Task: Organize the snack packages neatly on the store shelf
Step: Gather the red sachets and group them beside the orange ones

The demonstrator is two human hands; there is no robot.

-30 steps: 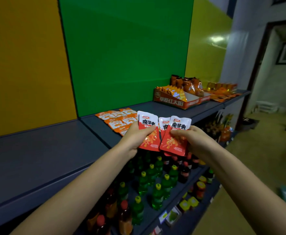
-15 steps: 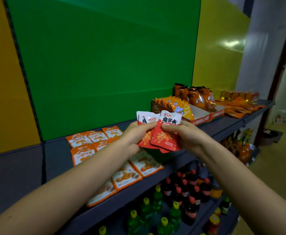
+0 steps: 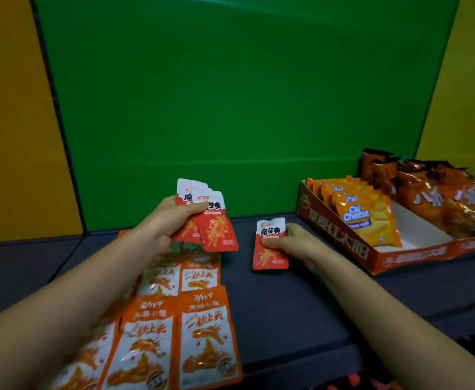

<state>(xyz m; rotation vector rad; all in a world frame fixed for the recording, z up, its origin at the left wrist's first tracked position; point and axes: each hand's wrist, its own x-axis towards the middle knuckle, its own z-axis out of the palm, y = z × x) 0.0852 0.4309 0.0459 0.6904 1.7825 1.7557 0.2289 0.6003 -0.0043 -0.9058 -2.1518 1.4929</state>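
This is a shop, a small grocery or snack store by the look of it. A long dark grey shelf carries goods laid out for sale: identical orange sachets set in neat rows, and a printed cardboard display box holding a file of Cal Cheese packets beside glossy brown-orange bags. Behind them stand bright back panels, one green and the others yellow.

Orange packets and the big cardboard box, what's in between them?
In the head view, the right hand pinches one red packet there, between the orange packets and the cardboard box; otherwise only bare dark shelf.
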